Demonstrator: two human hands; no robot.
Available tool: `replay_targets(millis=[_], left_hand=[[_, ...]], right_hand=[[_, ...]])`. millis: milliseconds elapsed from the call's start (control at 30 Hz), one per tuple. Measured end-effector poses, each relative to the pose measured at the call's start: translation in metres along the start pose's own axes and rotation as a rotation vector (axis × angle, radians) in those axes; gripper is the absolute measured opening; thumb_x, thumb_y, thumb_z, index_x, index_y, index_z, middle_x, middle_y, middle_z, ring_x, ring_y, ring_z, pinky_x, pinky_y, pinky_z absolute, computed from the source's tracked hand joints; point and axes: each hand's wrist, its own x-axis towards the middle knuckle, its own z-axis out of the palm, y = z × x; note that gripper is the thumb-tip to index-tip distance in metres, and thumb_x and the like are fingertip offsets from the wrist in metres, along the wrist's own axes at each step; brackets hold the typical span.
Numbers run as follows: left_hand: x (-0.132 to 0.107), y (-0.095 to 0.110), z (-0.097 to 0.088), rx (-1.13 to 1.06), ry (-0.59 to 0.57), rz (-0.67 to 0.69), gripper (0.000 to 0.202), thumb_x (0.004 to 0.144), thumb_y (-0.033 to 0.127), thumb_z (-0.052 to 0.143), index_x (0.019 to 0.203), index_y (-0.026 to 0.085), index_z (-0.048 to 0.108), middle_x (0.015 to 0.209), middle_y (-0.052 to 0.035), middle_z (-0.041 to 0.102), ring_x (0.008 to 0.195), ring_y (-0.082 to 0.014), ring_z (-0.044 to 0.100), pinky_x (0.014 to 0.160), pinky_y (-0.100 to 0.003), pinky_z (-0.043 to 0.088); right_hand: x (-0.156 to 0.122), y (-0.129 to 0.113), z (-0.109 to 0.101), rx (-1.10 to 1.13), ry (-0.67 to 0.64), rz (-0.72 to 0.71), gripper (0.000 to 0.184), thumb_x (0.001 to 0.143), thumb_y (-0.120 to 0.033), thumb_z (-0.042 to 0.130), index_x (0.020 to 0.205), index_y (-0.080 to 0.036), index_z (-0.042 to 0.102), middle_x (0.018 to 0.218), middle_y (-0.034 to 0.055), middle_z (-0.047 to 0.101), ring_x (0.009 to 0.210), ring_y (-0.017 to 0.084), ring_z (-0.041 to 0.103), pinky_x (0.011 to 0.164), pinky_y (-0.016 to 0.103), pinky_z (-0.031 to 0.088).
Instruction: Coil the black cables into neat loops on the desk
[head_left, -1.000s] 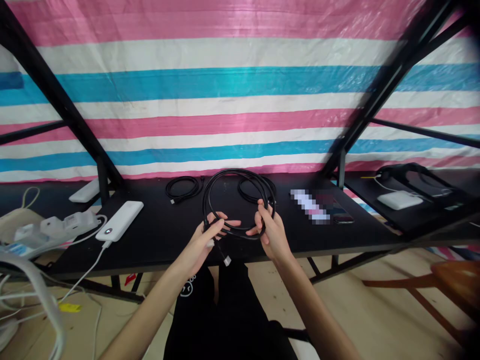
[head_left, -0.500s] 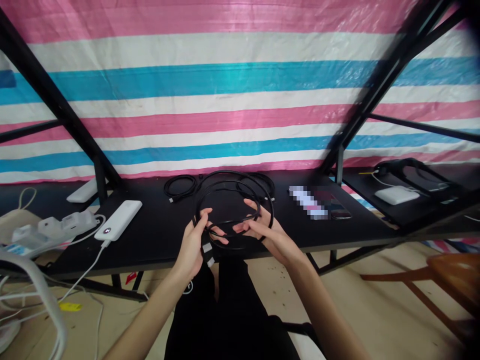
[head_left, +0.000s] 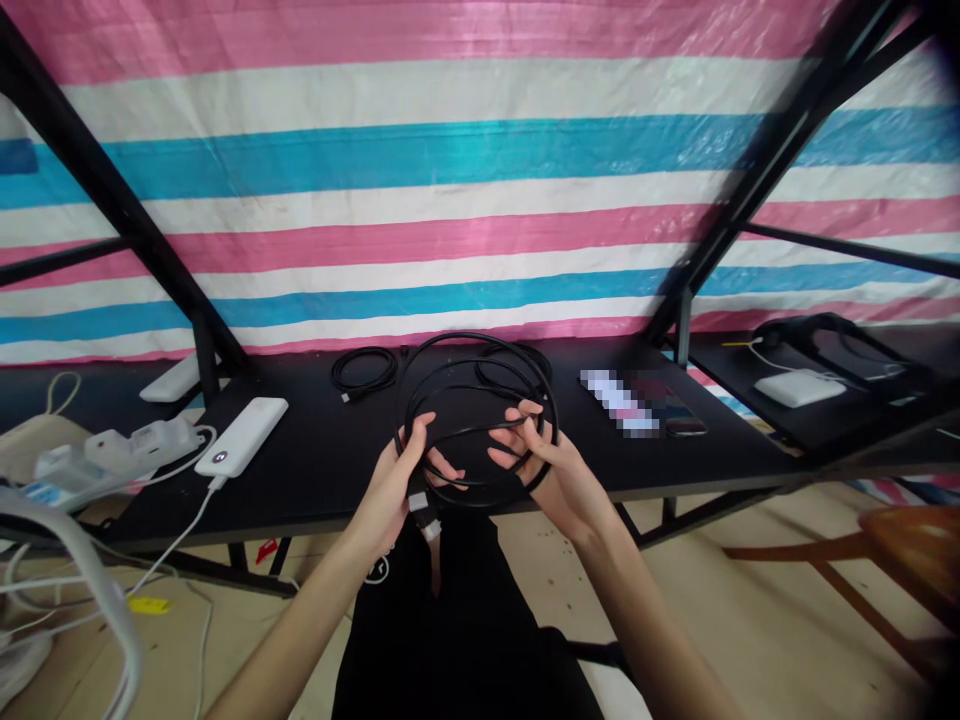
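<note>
A black cable (head_left: 480,338) hangs in loose loops between my two hands, above the front edge of the black table (head_left: 315,450). My left hand (head_left: 401,465) is closed round the left side of the loops, thumb on top. Just below that hand dangles the cable's plug end (head_left: 425,515), black with a pale metal tip. On the right side of the loops, my right hand (head_left: 544,460) pinches a strand between thumb and fingers. Behind the loops lie a smaller coiled black cable (head_left: 365,369) on the left and another coiled black cable (head_left: 536,362), partly covered.
To the left are a white power bank (head_left: 244,437) with a lead plugged in and a power strip (head_left: 112,455) with chargers. A phone (head_left: 619,403) with a blurred screen lies to the right. Slanting black metal posts (head_left: 705,260) flank the table; a wooden chair (head_left: 911,545) stands far right.
My right hand has shifted up and slightly right, and its thumb now presses on a strand of the cable. The loops have moved a little rightward. My left hand keeps its grip.
</note>
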Motion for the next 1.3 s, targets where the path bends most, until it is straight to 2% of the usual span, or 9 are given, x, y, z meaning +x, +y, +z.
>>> replay_targets(millis=[267,433,533,633,700,800,933,1100,1300], left_hand=[[-0.002,0.003,-0.003,0.185,-0.029,0.169,0.050,0.075,0.033,0.069,0.114,0.017,0.042,0.053,0.0040,0.064,0.061,-0.0190,0.069,0.074,-0.035,0.055],[-0.006,0.011,-0.003,0.316,-0.098,0.262,0.049,0.074,0.026,0.070,0.114,0.019,0.042,0.061,0.0041,0.067,0.065,-0.0180,0.069,0.073,-0.032,0.054],[-0.010,0.011,0.001,0.289,-0.124,0.214,0.042,0.074,0.025,0.071,0.105,0.021,0.041,0.068,0.0039,0.068,0.066,-0.0158,0.069,0.071,-0.029,0.054],[-0.009,0.011,0.004,0.139,-0.051,0.147,0.024,0.083,0.033,0.062,0.090,0.021,0.042,0.045,0.0111,0.051,0.046,-0.0109,0.061,0.060,-0.024,0.053],[-0.005,0.014,0.002,0.024,0.004,0.112,0.023,0.086,0.033,0.058,0.077,0.020,0.042,0.036,0.0134,0.036,0.030,-0.0058,0.044,0.046,-0.017,0.047],[0.005,0.021,-0.007,-0.213,-0.025,-0.067,0.019,0.092,0.024,0.049,0.075,0.017,0.047,0.034,0.0127,0.031,0.022,-0.0015,0.023,0.028,-0.011,0.025],[0.019,0.021,-0.019,-0.522,-0.111,-0.314,0.035,0.098,0.028,0.030,0.073,0.014,0.051,0.031,0.0106,0.023,0.020,-0.0030,0.020,0.023,-0.013,0.013],[0.033,0.004,-0.009,-0.579,-0.012,-0.352,0.043,0.096,0.028,0.036,0.054,0.018,0.034,0.030,0.0096,0.019,0.019,-0.0028,0.017,0.024,-0.015,0.012],[0.074,-0.013,0.028,-0.457,0.171,-0.136,0.042,0.091,0.026,0.048,0.053,0.018,0.029,0.031,0.0107,0.020,0.023,-0.0026,0.016,0.027,-0.017,0.011]], right_hand=[[0.002,0.004,0.003,-0.069,0.189,0.091,0.028,0.069,-0.022,0.070,0.094,-0.017,0.058,0.072,-0.0029,0.061,0.067,0.013,0.062,0.063,0.030,0.058],[0.002,0.011,-0.007,-0.296,0.100,0.104,0.036,0.076,-0.027,0.065,0.106,-0.016,0.049,0.090,0.0060,0.069,0.082,0.020,0.069,0.066,0.030,0.056],[0.002,0.014,-0.011,-0.323,0.013,0.047,0.035,0.080,-0.027,0.060,0.108,-0.019,0.041,0.100,0.0094,0.070,0.092,0.022,0.068,0.078,0.034,0.054],[0.004,0.014,-0.012,-0.341,-0.025,-0.013,0.034,0.080,-0.023,0.057,0.109,-0.021,0.038,0.100,0.0075,0.070,0.084,0.020,0.070,0.081,0.037,0.054],[0.005,0.012,-0.013,-0.359,-0.043,-0.010,0.033,0.079,-0.020,0.055,0.108,-0.020,0.040,0.100,0.0071,0.070,0.083,0.021,0.071,0.075,0.035,0.055],[0.005,0.008,-0.014,-0.362,-0.069,0.111,0.038,0.078,-0.021,0.057,0.112,-0.020,0.040,0.099,0.0078,0.069,0.074,0.021,0.071,0.059,0.030,0.056],[0.006,0.008,-0.018,-0.190,0.002,0.252,0.043,0.071,-0.017,0.060,0.110,-0.020,0.044,0.070,-0.0039,0.065,0.050,0.015,0.065,0.045,0.025,0.052],[0.014,0.013,-0.028,0.095,0.138,0.211,0.034,0.066,-0.014,0.052,0.100,-0.018,0.055,0.051,-0.0093,0.045,0.039,0.007,0.048,0.035,0.016,0.036],[0.039,0.007,-0.053,-0.148,0.151,0.156,0.051,0.070,-0.028,0.067,0.118,-0.013,0.059,0.056,-0.0078,0.048,0.050,0.008,0.055,0.058,0.022,0.051]])
